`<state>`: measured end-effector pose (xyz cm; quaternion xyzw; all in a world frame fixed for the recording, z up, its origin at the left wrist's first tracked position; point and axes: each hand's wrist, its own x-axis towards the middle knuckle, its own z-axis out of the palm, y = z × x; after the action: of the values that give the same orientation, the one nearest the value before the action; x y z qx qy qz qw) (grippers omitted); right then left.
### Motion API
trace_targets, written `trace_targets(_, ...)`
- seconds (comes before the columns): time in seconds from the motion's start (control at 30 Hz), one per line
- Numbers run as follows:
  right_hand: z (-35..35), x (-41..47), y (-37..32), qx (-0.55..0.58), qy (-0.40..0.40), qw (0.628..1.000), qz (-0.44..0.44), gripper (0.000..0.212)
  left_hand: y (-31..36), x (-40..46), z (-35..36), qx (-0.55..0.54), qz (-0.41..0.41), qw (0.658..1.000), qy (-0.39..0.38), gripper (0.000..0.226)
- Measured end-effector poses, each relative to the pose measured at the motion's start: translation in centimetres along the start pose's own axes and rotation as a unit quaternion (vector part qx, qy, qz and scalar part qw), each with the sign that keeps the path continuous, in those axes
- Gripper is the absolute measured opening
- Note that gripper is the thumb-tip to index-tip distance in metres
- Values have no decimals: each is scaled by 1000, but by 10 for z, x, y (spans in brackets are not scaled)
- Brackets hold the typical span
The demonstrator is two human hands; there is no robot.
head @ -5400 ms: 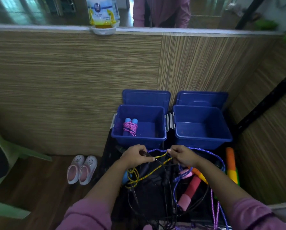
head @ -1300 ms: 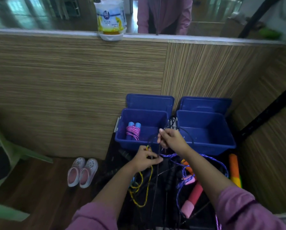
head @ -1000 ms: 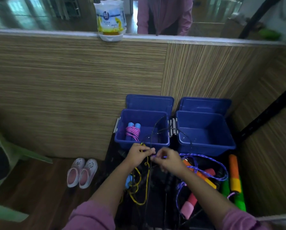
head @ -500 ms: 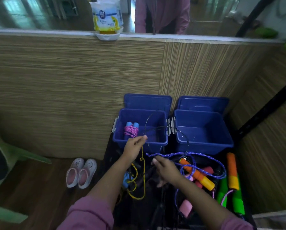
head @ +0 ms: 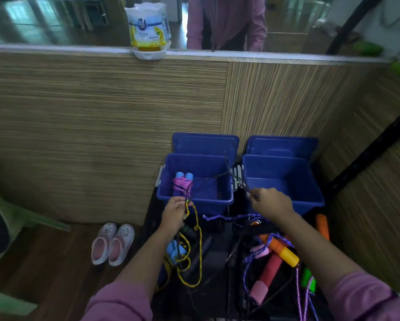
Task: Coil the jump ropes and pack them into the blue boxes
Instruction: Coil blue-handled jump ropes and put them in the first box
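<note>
Head view, looking down at a low black stand crowded with jump ropes, two blue boxes at its far edge against a wood-grain wall. The left box [head: 195, 200] stands open with its lid [head: 204, 143] tipped up behind it, and inside, at its left end, lies a coiled pink rope [head: 182, 184] wound round two light-blue handles. The right box [head: 284, 195] is open too, lid up, nothing showing in it.

The left hand [head: 174, 213] sits just in front of the left box, fingers curled, pinching a thin black rope [head: 226, 173] together with a yellow rope [head: 197, 249] that hangs down from the grip in loose loops. The right hand [head: 270, 202] is raised before the near left corner of the right box, thumb and fingers pinched on the other part of that black rope. Between the hands the black rope arcs up and over the left box, across the gap where the boxes meet.

Below the hands, a purple rope [head: 226, 217] trails across the stand, with pink handles [head: 267, 274], an orange and yellow handle [head: 281, 249] and a blue handle [head: 175, 249] lying among tangled cords. On the floor to the left sit small pink shoes [head: 113, 244]. Up on the ledge stands a white and yellow pouch [head: 149, 24].
</note>
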<state>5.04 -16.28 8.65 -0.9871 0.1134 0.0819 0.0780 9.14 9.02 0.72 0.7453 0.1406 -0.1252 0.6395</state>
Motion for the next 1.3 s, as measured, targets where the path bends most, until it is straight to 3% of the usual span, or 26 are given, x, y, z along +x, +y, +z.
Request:
trace_targets(0.3,44,-14,9,-86,-111,989,44,36,8,-13,4,-44,-5,996,-76,21)
trace_targets(0.5,51,-16,0,-158,-214,953,143,36,8,-18,12,-23,13,995,-99,23)
trace_targets(0.6,49,-15,-14,-109,-181,971,108,32,11,-21,17,-30,2,994,-105,25)
trace_targets(0.67,44,-13,-28,12,-146,987,61,23,12,-22,20,-19,3,993,-119,27)
trace_targets(0.8,34,-13,-56,261,-117,957,44,36,15,-25,28,6,11,993,-115,28)
trace_targets(0.9,34,-12,-66,240,-49,968,53,47,16,-26,28,13,8,994,-104,29)
trace_targets(0.97,40,-11,-70,234,-1,971,39,43,15,-24,27,24,11,995,-98,27)
trace_targets(1.07,48,-4,-72,308,-51,950,-17,30,14,-23,27,41,25,994,-96,25)
trace_targets(1.2,50,-1,-68,405,-89,910,-8,34,12,-23,27,55,50,991,-110,26)
trace_targets(1.3,44,0,-63,434,-106,894,-17,25,14,-24,21,71,59,990,-110,23)
